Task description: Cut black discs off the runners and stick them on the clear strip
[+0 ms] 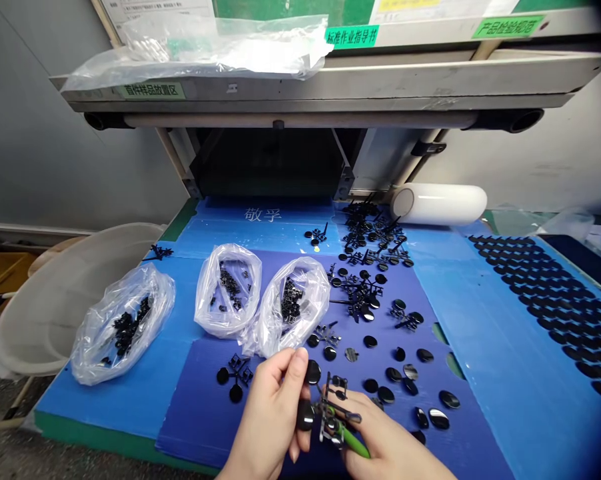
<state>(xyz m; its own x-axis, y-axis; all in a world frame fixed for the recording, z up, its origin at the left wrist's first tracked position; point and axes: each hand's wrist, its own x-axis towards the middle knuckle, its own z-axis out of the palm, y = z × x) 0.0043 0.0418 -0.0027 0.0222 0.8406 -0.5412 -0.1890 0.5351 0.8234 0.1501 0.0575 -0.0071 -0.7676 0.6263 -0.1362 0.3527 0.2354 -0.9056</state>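
My left hand (273, 410) pinches a black plastic sprue (325, 400) that carries round black discs, thumb and fingers closed on it. My right hand (385, 440) grips small cutters with a green handle (353, 441), their tip set against the sprue. Both hands hover low over the blue corrugated sheet (205, 400) near its front edge. Loose glossy black discs (405, 380) lie just right of the hands, and another small sprue (235, 377) lies to the left.
Three clear bags (123, 327) (228, 297) (293, 310) hold small black parts. A pile of uncut sprues (370, 247) lies behind. A blue tray with rows of discs (555, 300) sits right, near a white roll (438, 203). A white tub (55, 293) stands left.
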